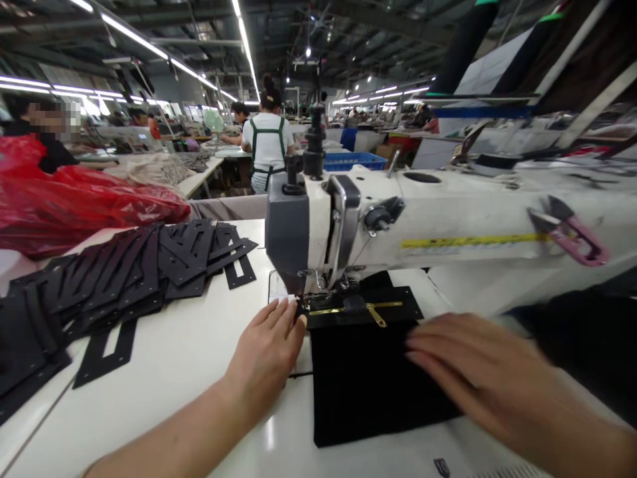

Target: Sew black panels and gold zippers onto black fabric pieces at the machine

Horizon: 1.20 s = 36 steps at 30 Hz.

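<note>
A black fabric piece lies on the sewing machine bed, its upper part under the presser foot area. Along its top runs a black strip holding a gold zipper, whose gold puller hangs toward me. My left hand rests with fingers extended at the strip's left end, close beside the needle area of the sewing machine. My right hand, blurred by motion, has its fingers stretched over the right side of the fabric. Its thumb is partly hidden.
Overlapping black slotted panels cover the table's left side, with a red plastic bag behind them. Pink-handled snips sit against the machine arm. Beyond it are a blue crate and a person in a white shirt.
</note>
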Each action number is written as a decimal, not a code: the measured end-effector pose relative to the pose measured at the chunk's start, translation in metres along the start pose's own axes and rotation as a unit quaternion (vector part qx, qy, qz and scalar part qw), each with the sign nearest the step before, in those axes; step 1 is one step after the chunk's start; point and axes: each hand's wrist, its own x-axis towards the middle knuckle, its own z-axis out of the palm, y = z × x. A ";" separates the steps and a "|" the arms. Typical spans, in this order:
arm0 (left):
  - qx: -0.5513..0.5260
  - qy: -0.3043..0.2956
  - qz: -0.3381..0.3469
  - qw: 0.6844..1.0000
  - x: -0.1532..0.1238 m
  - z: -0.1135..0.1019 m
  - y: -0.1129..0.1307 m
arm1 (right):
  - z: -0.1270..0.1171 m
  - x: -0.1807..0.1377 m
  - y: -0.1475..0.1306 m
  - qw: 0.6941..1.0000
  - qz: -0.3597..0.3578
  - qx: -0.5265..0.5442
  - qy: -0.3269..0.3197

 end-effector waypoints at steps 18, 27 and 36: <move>-0.062 0.022 0.020 0.998 -0.007 0.011 -0.010 | 0.090 0.052 -0.039 0.990 0.044 0.076 -0.114; -0.038 0.035 0.030 0.998 -0.005 0.013 -0.013 | 0.089 0.054 -0.040 0.987 0.060 0.095 -0.115; -0.047 0.047 0.002 0.998 0.001 0.017 -0.013 | 0.095 0.056 -0.036 0.991 0.052 0.103 -0.074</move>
